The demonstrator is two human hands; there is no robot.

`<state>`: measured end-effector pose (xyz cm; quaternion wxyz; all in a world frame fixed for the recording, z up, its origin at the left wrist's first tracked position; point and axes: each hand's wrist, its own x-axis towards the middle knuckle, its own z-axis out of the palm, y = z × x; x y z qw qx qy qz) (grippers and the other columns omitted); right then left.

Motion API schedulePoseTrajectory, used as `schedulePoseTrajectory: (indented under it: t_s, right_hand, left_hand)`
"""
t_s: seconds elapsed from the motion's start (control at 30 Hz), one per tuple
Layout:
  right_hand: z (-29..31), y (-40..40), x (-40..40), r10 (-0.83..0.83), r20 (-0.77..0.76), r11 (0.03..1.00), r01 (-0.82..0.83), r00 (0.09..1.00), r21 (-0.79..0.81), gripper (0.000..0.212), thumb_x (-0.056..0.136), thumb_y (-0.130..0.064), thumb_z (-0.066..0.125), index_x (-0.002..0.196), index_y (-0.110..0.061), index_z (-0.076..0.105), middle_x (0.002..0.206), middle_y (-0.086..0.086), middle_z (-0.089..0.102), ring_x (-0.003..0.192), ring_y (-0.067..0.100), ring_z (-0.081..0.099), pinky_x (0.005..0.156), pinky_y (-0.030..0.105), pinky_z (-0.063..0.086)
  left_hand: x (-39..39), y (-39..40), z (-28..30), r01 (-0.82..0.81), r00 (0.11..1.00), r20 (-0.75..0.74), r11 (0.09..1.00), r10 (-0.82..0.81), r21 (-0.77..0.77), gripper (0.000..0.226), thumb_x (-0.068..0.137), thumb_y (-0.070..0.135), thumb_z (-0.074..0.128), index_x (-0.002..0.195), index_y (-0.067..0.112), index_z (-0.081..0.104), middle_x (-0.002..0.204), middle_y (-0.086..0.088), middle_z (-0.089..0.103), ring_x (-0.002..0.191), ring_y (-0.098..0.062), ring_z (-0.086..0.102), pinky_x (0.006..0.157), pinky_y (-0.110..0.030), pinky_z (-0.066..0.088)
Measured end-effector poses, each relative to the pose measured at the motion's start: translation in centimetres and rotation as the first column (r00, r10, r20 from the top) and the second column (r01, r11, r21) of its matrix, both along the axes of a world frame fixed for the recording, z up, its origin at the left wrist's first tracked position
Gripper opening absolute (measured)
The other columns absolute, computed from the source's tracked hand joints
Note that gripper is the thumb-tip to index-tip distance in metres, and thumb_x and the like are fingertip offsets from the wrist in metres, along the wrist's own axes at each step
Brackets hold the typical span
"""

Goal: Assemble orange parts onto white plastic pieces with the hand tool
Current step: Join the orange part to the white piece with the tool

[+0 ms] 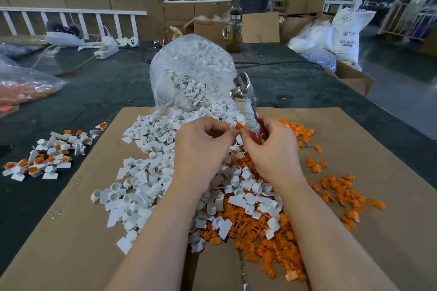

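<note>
My left hand (pixel 203 142) pinches a small white plastic piece (pixel 233 126) at its fingertips. My right hand (pixel 272 146) pinches an orange part (pixel 239 126) against it and also grips the hand tool (pixel 246 99), pliers with red handles, a wrapped shaft and metal jaws pointing up. Below both hands lies a heap of loose white pieces (pixel 146 172) on the left and loose orange parts (pixel 267 238) on the right, spread over a flat cardboard sheet (pixel 71 231).
A clear bag of white pieces (pixel 189 73) lies open behind the heap. Assembled white-and-orange pieces (pixel 47 156) sit on the dark table (pixel 99 87) at left, near a bag of orange parts (pixel 21 92). A glass bottle (pixel 234 30), boxes and sacks stand behind.
</note>
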<state>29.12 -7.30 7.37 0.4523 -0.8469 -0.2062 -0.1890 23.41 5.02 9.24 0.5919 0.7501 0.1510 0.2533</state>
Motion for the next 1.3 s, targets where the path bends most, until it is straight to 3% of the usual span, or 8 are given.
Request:
schedulePoseTrajectory:
  t_s: [0.13, 0.43, 0.63, 0.73, 0.83, 1.0, 1.07, 1.3]
  right_hand:
    - [0.0, 0.0, 0.1, 0.019, -0.010, 1.000, -0.019, 1.000, 0.017, 0.010, 0.087, -0.029, 0.070, 0.092, -0.023, 0.063, 0.073, -0.018, 0.058, 0.066, -0.001, 0.057, 0.052, 0.010, 0.037]
    - [0.1, 0.1, 0.2, 0.053, -0.027, 0.996, -0.051, 0.998, 0.067, 0.012, 0.088, -0.029, 0.069, 0.081, -0.022, 0.061, 0.064, -0.014, 0.055, 0.060, -0.004, 0.054, 0.050, 0.010, 0.039]
    - [-0.2, 0.0, 0.2, 0.017, 0.003, 0.999, -0.017, 1.000, -0.049, 0.015, 0.086, -0.027, 0.069, 0.099, -0.020, 0.066, 0.072, -0.019, 0.054, 0.065, -0.001, 0.051, 0.057, 0.014, 0.035]
    - [0.1, -0.3, 0.4, -0.035, 0.009, 0.996, 0.036, 0.999, -0.081, 0.020, 0.087, -0.029, 0.067, 0.105, -0.020, 0.067, 0.081, -0.016, 0.061, 0.071, 0.003, 0.056, 0.060, 0.020, 0.040]
    - [0.6, -2.1, 1.3, -0.168, -0.030, 0.981, 0.164, 0.985, -0.104, 0.008, 0.088, -0.032, 0.063, 0.093, -0.025, 0.063, 0.069, -0.012, 0.060, 0.059, 0.006, 0.054, 0.050, 0.023, 0.036]
    - [0.4, -6.7, 3.0, -0.434, -0.276, 0.901, 0.417, 0.858, -0.122, 0.011, 0.087, -0.028, 0.061, 0.083, -0.019, 0.064, 0.067, 0.000, 0.063, 0.060, 0.017, 0.059, 0.051, 0.028, 0.042]
    - [0.0, -7.9, 3.4, -0.537, -0.329, 0.843, 0.507, 0.777, -0.180, 0.013, 0.083, -0.028, 0.062, 0.086, -0.016, 0.065, 0.073, 0.006, 0.065, 0.070, 0.027, 0.062, 0.062, 0.037, 0.053]
    - [-0.8, -8.6, 4.3, -0.770, -0.282, 0.636, 0.717, 0.572, -0.285, 0.025, 0.083, -0.031, 0.067, 0.097, -0.010, 0.063, 0.083, 0.012, 0.062, 0.073, 0.032, 0.057, 0.058, 0.034, 0.046]
  left_hand:
    - [-0.1, -0.2, 0.0, -0.004, 1.000, 0.011, 0.997, 0.003, 0.079, 0.013, 0.081, 0.022, 0.079, 0.072, 0.029, 0.074, 0.065, 0.012, 0.072, 0.058, -0.008, 0.069, 0.057, -0.020, 0.057]
    - [0.2, -0.2, -0.3, -0.047, 0.999, 0.017, 0.998, 0.046, 0.051, 0.012, 0.081, 0.023, 0.079, 0.072, 0.028, 0.072, 0.065, 0.012, 0.072, 0.065, -0.007, 0.071, 0.069, -0.033, 0.062]
    - [0.3, -0.3, -0.4, -0.099, 0.995, -0.010, 0.989, 0.101, 0.107, 0.010, 0.083, 0.029, 0.077, 0.075, 0.028, 0.071, 0.059, 0.017, 0.068, 0.049, 0.003, 0.060, 0.050, -0.014, 0.045]
    - [0.3, 0.1, -0.4, -0.114, 0.993, -0.030, 0.993, 0.114, 0.016, 0.014, 0.082, 0.026, 0.078, 0.073, 0.028, 0.069, 0.058, 0.015, 0.069, 0.055, -0.003, 0.068, 0.059, -0.024, 0.055]
    - [0.3, 0.5, -0.3, -0.114, 0.993, -0.029, 0.990, 0.112, -0.079, 0.013, 0.083, 0.021, 0.079, 0.075, 0.026, 0.069, 0.062, 0.011, 0.072, 0.064, -0.012, 0.073, 0.075, -0.038, 0.062]
    - [0.2, 0.7, -0.3, -0.105, 0.994, -0.019, 0.986, 0.103, -0.131, 0.013, 0.083, 0.015, 0.078, 0.075, 0.023, 0.070, 0.062, 0.008, 0.073, 0.066, -0.014, 0.074, 0.080, -0.042, 0.061]
    - [0.2, 0.7, -0.3, -0.105, 0.995, -0.018, 0.985, 0.103, -0.140, 0.012, 0.083, 0.014, 0.077, 0.077, 0.022, 0.070, 0.062, 0.008, 0.073, 0.066, -0.011, 0.074, 0.081, -0.041, 0.061]
    - [0.2, 1.0, -0.4, -0.103, 0.995, -0.019, 0.982, 0.101, -0.157, 0.008, 0.084, 0.014, 0.077, 0.082, 0.018, 0.071, 0.063, 0.006, 0.073, 0.066, -0.009, 0.074, 0.081, -0.040, 0.061]
